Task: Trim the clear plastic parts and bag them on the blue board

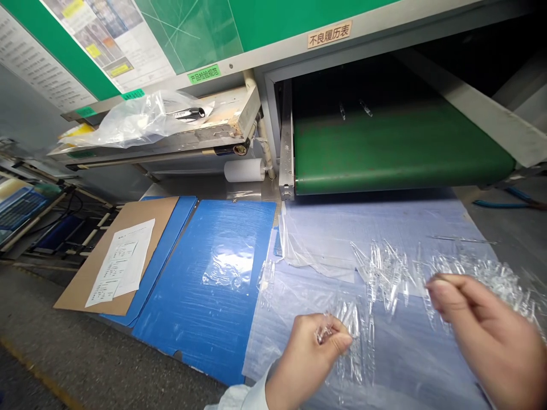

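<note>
My left hand (310, 356) is closed, with small clear plastic pieces (323, 332) gathered in its curled fingers. Beside those fingers, more slender transparent pieces (354, 367) lie bunched on the pale blue sheet. My right hand (482, 330) is in a pinch at the right; what sits between its fingertips is too small and see-through to name. Just behind that hand spreads a heap of clear pieces (508, 279). Between the two hands and farther back is a looser cluster of similar slim pieces (387, 273).
A green conveyor belt (384, 148) ends above the work surface, carrying two clear pieces (365, 107). A clear bag (231, 265) lies on a blue board (200, 319). Cardboard with papers (122, 262) is farther left. Blue-handled pliers (499, 204) lie right; a shelf (205, 134) holds plastic film and a marker.
</note>
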Available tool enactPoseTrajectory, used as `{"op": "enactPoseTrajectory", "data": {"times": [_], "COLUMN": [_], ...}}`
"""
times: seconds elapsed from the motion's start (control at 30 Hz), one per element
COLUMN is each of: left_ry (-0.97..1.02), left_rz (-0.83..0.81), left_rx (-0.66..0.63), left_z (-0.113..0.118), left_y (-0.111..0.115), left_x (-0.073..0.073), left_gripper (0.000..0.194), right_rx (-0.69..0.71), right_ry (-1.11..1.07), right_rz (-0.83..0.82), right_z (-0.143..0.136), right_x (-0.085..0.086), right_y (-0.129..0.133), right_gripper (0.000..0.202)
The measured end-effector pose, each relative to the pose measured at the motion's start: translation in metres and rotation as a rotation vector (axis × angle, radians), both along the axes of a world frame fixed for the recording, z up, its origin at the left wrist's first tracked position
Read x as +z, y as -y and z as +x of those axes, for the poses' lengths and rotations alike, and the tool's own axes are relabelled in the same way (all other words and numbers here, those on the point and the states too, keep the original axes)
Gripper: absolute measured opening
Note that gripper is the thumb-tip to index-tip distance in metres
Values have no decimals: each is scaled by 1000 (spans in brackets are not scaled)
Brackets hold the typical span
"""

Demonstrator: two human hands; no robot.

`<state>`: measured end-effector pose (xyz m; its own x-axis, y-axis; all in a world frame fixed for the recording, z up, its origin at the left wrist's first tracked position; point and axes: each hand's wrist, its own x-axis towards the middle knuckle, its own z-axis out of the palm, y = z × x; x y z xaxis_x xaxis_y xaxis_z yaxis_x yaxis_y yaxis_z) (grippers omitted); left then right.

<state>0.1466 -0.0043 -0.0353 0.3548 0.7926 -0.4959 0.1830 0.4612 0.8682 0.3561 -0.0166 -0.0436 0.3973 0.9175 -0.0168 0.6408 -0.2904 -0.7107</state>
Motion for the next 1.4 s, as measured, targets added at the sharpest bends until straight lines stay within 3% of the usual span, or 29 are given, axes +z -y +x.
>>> {"op": "enactPoseTrajectory", "data": {"times": [0.17,0.37,0.53,0.63,0.97,1.2,1.4], "left_ry": [110,53,63,69,48,10,-57], "left_rz": [-19,-8,32,62,102,136,205], "left_rx": [26,55,121,122,93,77,43], "left_z": [1,0,0,0,1,0,-2], "left_y": [-2,-1,-3,-3,-2,-4,-4], "left_x": [-5,-6,-2,1,0,4,9], "left_gripper": [13,12,11,11,12,13,17], "right_rx": [272,210,558,640,651,587,518], "right_ry": [-158,-85,-186,-174,-143,-99,-193], "right_rz": [-121,-81,-124,-133,-102,-39,-68], "right_z": [-28,-39,-36,-41,-44,-46,-52], "right_x": [-12,-13,-6,-3,-2,-8,-7], "right_y": [-4,-11,0,7,9,11,14], "right_gripper": [39,32,29,28,28,25,29]}}
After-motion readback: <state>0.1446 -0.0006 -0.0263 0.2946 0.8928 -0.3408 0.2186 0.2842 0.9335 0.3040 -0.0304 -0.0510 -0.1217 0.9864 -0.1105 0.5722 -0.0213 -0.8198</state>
